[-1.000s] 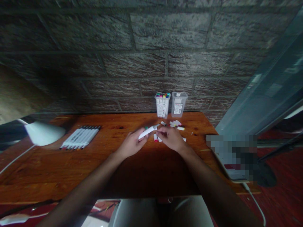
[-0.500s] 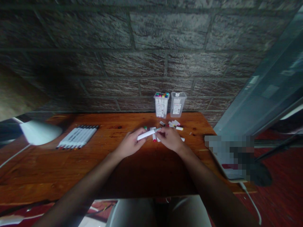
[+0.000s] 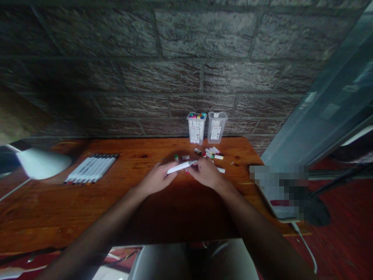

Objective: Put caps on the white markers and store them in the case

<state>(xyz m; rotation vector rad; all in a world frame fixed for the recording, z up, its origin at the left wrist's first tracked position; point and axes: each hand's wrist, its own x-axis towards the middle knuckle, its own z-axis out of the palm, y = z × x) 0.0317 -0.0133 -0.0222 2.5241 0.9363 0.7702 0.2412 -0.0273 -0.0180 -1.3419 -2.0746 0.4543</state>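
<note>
My left hand (image 3: 157, 179) is closed around the body of a white marker (image 3: 177, 167), held tilted just above the table. The fingers of my right hand (image 3: 207, 173) are closed at the marker's grey tip end; whether they also hold something small is hidden. Behind and beside the hands lie several short white marker caps (image 3: 218, 157) with coloured ends, among them a green-ended cap (image 3: 176, 157) near my left fingers. A red-ended piece shows partly beneath the marker.
Against the brick wall stand a clear box (image 3: 196, 134) full of markers and a second clear box (image 3: 216, 134). On the left lie a row of markers (image 3: 91, 168) and a white lamp (image 3: 43, 162). A blurred-out device (image 3: 276, 194) with a cable is at the right edge.
The view has shifted slightly. My right hand has moved a little with respect to the loose caps, and a green-ended cap now shows among those behind it. Both hands keep their hold.
</note>
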